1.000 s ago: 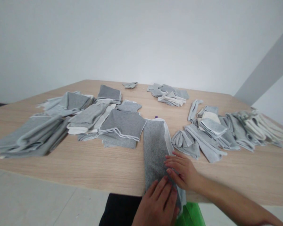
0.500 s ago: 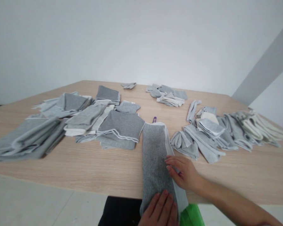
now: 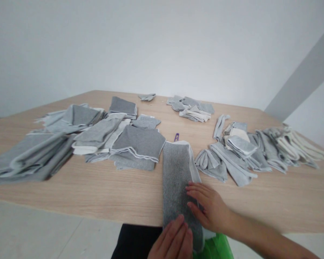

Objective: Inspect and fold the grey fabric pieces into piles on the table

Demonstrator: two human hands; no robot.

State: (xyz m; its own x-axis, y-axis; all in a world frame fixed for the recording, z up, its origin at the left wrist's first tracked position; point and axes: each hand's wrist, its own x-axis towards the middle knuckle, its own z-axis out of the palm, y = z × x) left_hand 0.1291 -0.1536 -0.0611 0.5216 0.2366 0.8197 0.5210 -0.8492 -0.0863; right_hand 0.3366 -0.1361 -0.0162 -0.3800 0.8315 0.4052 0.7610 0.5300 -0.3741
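Observation:
A long folded grey cloth (image 3: 177,172) with a white edge lies lengthwise on the wooden table (image 3: 118,190), its near end hanging over the front edge. My right hand (image 3: 207,207) lies flat on the cloth's right side, fingers stretched out to the left. At the bottom of the view my left hand (image 3: 172,241) rests with straight fingers on the hanging near end. Neither hand grips anything. A small purple object (image 3: 176,137) shows just beyond the cloth's far end.
Stacks of folded grey cloths (image 3: 135,144) fill the left half of the table, with a larger pile (image 3: 29,156) at the far left. Loose grey and cream cloths (image 3: 248,151) spread across the right. Something green (image 3: 218,248) sits below the table edge.
The cloth has slid toward me, uncovering the purple object. My left hand has dropped lower over the table edge. My right hand has stayed on the cloth's right side.

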